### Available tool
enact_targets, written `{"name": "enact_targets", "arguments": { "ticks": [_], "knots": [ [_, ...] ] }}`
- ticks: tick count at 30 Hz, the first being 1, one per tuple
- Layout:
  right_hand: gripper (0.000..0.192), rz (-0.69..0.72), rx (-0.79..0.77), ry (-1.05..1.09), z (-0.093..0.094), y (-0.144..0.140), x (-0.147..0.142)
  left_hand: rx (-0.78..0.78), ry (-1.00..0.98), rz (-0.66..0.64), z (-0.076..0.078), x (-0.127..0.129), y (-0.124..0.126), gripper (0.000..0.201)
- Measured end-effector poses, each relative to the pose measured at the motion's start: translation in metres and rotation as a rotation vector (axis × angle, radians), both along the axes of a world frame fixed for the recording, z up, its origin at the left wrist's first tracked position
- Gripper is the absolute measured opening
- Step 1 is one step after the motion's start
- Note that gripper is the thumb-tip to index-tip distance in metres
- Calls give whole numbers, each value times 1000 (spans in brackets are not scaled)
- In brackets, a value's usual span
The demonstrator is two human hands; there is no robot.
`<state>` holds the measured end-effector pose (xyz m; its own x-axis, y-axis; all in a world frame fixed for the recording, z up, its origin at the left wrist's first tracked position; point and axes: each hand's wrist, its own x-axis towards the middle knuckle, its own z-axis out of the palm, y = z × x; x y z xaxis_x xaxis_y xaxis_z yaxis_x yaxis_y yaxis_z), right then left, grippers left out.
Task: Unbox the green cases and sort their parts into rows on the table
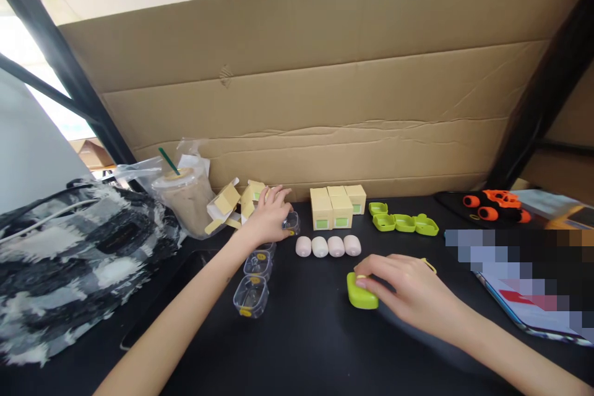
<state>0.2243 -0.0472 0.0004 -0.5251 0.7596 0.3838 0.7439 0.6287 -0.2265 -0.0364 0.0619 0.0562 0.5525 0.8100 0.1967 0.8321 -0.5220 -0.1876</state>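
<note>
Resting at six o'clock, your right hand (408, 289) grasps the lime-green rounded plastic case (361, 292), while your left hand (269, 216) pinches a clear plastic shell (291, 221) at ten o'clock.

Packing workstation — cardboard backdrop (325, 74), rows of small boxes (338, 207), green lids (403, 221).

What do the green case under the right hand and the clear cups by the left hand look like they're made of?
The green case under the right hand looks like matte moulded plastic: even colour, rounded corners, no glare. The clear cups near the left hand seem thin glossy plastic: see-through walls with bright highlights.
</note>
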Motion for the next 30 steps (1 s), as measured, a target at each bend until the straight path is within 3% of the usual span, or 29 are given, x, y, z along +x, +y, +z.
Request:
{"name": "enact_targets", "arguments": {
  "ticks": [5,9,11,14,15,17,19,21,23,27,30],
  "knots": [
    [17,6,0,15,3,1,0,-19,50,10,-14,2,6,41],
    [17,11,1,64,9,0,3,19,15,-22,-12,3,-1,68],
    [17,-14,-20,111,11,0,4,86,-83,-98,-6,8,-18,79],
    [17,-53,-88,245,11,0,5,124,-543,-294,-9,24,-57,60],
    [17,-55,-120,309,10,1,4,23,-727,-330,-16,31,-71,50],
    [17,-33,-200,448,8,1,2,-391,-1066,-274,-35,45,-95,37],
    [18,3,-277,580,5,0,-2,-790,-1351,-180,-58,56,-109,39],
    [19,30,-330,683,1,-2,-7,-1064,-1564,-108,-75,63,-116,47],
    [18,45,-348,765,-3,-4,-12,-1260,-1645,-100,-82,66,-117,52],
    [17,89,-337,833,-9,-5,-16,-1561,-1721,-150,-76,65,-115,48],
    [13,105,-235,758,-10,-4,-14,-1534,-1810,-129,-72,63,-111,37]
  ]
}}
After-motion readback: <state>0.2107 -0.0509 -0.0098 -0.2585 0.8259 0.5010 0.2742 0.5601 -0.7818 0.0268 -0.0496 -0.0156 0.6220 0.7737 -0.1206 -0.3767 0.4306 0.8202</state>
